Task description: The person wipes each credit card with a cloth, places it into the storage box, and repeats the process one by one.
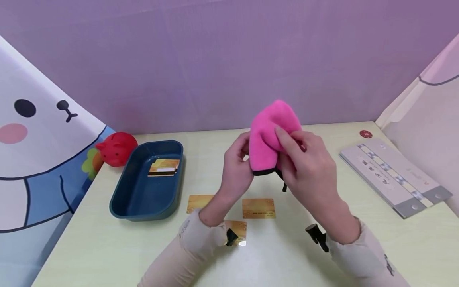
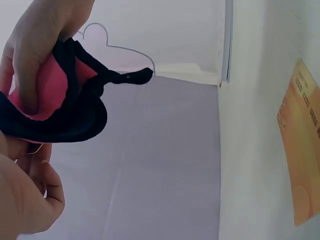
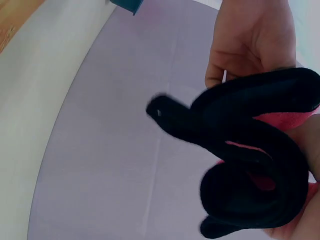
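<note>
A soft pink fleece pouch-like piece (image 1: 269,133) with black trim is held up in the air above the table. Its black-edged opening faces down toward me, and a short black strap (image 2: 131,77) hangs off that edge. My left hand (image 1: 236,167) grips its left side, the fingertips partly hidden behind the fabric. My right hand (image 1: 311,167) pinches the fleece on the right; in the left wrist view one right-hand finger (image 2: 27,95) reaches inside the opening. The right wrist view shows the black trim (image 3: 260,185) folded over and curled between both hands.
Gold cards (image 1: 259,208) lie on the table below my forearms. A blue tray (image 1: 118,201) at left holds several cards (image 1: 165,166), beside a red piggy bank (image 1: 118,149). At right are a grey folder (image 1: 391,175) and a red round token (image 1: 365,134).
</note>
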`<state>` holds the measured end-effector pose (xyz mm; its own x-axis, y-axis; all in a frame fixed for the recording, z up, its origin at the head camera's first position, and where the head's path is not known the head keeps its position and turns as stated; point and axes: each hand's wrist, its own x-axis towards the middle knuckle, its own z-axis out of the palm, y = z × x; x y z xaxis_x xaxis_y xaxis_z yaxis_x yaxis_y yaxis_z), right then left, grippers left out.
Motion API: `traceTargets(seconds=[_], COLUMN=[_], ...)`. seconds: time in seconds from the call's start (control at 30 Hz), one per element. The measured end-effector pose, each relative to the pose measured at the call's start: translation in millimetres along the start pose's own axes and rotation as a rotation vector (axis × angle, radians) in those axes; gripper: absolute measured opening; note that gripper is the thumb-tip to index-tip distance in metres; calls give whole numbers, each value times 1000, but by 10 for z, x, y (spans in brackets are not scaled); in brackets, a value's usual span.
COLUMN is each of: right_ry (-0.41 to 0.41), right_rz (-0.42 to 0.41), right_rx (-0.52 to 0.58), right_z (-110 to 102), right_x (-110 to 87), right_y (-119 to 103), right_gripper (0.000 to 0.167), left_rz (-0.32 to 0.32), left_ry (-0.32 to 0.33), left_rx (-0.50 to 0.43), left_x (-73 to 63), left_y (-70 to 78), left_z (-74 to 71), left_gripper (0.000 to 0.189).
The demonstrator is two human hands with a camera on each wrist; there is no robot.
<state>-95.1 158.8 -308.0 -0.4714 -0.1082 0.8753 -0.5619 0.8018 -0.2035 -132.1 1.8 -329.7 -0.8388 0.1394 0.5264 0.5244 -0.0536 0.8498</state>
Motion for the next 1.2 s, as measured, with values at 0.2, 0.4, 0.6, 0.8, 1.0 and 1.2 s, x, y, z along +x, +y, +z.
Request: traceTargets(seconds=[0.2, 0.4, 0.6, 0.8, 1.0, 1.2], right_ry=[-23, 20, 46, 85, 71, 12], right_rz=[39, 147, 228, 172, 8, -25], right_rx=[-50, -113, -132, -96, -19, -12], right_z=[-32, -122, -192, -204, -86, 19], right_x=[13, 75, 96, 115, 64, -19], right_y=[91, 315, 439, 316, 41, -88], right_gripper=[39, 34, 37, 35, 32, 36], left_rz=[60, 103, 39, 15, 75, 101], left_ry=[-22, 9, 120, 143, 55, -31], left_rx=[62, 34, 67, 89, 176, 202], left_x=[27, 110, 173, 172, 98, -2], left_y=[15, 44, 35, -13, -43, -31], left_z=[-38, -166, -319, -308, -152, -57], left_gripper=[28, 28, 32, 32, 29, 31])
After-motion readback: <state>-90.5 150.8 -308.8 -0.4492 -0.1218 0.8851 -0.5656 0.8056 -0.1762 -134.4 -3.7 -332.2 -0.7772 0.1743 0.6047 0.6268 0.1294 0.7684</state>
